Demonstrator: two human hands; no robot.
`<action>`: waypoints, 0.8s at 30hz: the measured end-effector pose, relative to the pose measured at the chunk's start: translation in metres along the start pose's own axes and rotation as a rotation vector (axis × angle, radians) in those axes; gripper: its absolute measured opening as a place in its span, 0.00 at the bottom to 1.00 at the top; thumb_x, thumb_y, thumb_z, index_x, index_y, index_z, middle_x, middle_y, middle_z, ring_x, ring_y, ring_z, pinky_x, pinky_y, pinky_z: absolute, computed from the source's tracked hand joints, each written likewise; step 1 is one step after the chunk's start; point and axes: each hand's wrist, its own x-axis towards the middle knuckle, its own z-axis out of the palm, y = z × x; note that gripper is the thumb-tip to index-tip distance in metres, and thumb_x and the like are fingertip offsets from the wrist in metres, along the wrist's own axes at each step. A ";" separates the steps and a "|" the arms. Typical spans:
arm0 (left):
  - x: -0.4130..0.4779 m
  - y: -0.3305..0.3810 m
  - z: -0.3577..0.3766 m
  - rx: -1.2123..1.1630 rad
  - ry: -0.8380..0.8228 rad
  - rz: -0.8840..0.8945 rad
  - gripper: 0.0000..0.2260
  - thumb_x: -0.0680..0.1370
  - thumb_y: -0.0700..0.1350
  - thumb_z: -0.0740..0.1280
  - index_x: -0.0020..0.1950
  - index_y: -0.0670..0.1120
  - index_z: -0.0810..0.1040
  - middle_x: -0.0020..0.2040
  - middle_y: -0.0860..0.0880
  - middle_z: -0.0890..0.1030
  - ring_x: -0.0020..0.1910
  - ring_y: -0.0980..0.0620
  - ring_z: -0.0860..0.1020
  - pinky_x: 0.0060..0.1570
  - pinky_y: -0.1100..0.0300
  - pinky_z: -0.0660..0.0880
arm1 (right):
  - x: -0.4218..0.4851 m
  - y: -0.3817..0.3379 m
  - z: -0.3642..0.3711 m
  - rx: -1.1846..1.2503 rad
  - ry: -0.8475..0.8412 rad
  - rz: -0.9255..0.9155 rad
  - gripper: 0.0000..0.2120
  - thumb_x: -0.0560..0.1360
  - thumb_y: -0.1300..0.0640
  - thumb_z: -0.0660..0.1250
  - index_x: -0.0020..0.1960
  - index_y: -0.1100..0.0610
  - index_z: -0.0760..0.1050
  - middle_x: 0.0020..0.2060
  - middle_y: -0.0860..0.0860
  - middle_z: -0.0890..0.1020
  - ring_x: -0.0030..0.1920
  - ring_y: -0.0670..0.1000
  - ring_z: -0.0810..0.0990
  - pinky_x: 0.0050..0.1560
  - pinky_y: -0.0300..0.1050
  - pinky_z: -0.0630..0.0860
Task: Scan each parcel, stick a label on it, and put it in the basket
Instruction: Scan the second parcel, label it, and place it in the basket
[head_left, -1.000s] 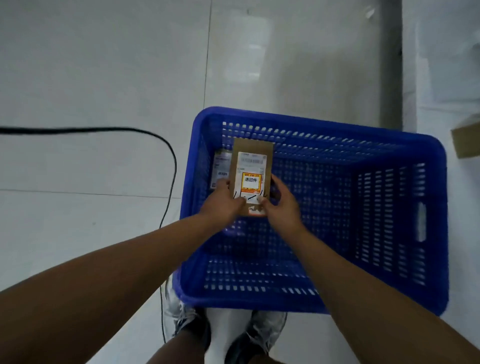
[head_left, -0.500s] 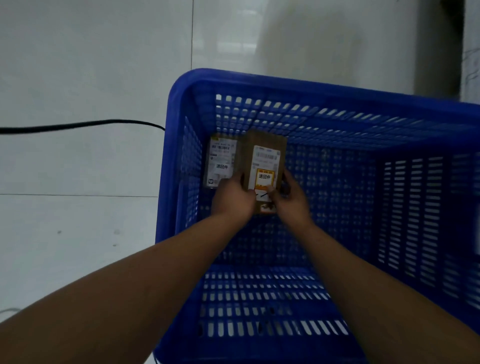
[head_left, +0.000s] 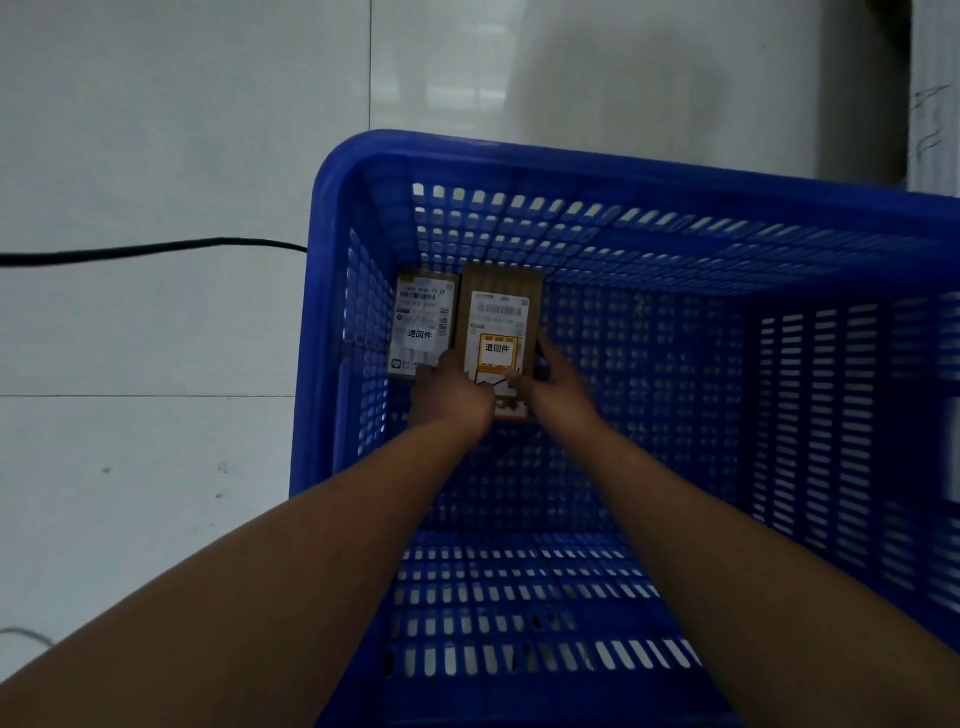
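A brown cardboard parcel with a white shipping label and an orange-framed sticker is deep inside the blue slotted basket, near its far left corner. My left hand grips the parcel's near left edge and my right hand grips its near right edge. A second labelled parcel lies on the basket floor right beside it, against the left wall. Whether the held parcel touches the floor is hidden.
The basket stands on a pale tiled floor. A black cable runs across the tiles to the basket's left wall. A white surface edge shows at the top right.
Both hands have carried the parcel down from above the rim to the bottom of the basket, beside the other parcel. My head has moved closer over the basket.
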 end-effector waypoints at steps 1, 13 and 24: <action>0.001 -0.001 -0.002 0.013 -0.026 -0.010 0.25 0.79 0.48 0.66 0.76 0.47 0.69 0.69 0.41 0.71 0.66 0.39 0.75 0.65 0.44 0.77 | 0.001 -0.002 0.000 -0.004 -0.012 0.026 0.30 0.81 0.62 0.70 0.78 0.44 0.67 0.65 0.44 0.79 0.65 0.47 0.78 0.54 0.36 0.77; -0.168 0.115 -0.019 -0.369 0.055 0.393 0.09 0.82 0.50 0.65 0.60 0.51 0.81 0.55 0.51 0.82 0.52 0.53 0.82 0.55 0.48 0.83 | -0.141 -0.129 -0.077 0.121 0.138 -0.114 0.33 0.83 0.69 0.62 0.83 0.50 0.58 0.75 0.47 0.72 0.66 0.47 0.78 0.65 0.50 0.80; -0.464 0.318 -0.074 -0.666 0.040 0.712 0.05 0.82 0.44 0.68 0.55 0.48 0.83 0.44 0.53 0.84 0.40 0.60 0.81 0.42 0.59 0.81 | -0.432 -0.321 -0.238 0.097 0.440 -0.326 0.25 0.82 0.63 0.63 0.76 0.46 0.69 0.62 0.41 0.82 0.53 0.37 0.84 0.50 0.36 0.83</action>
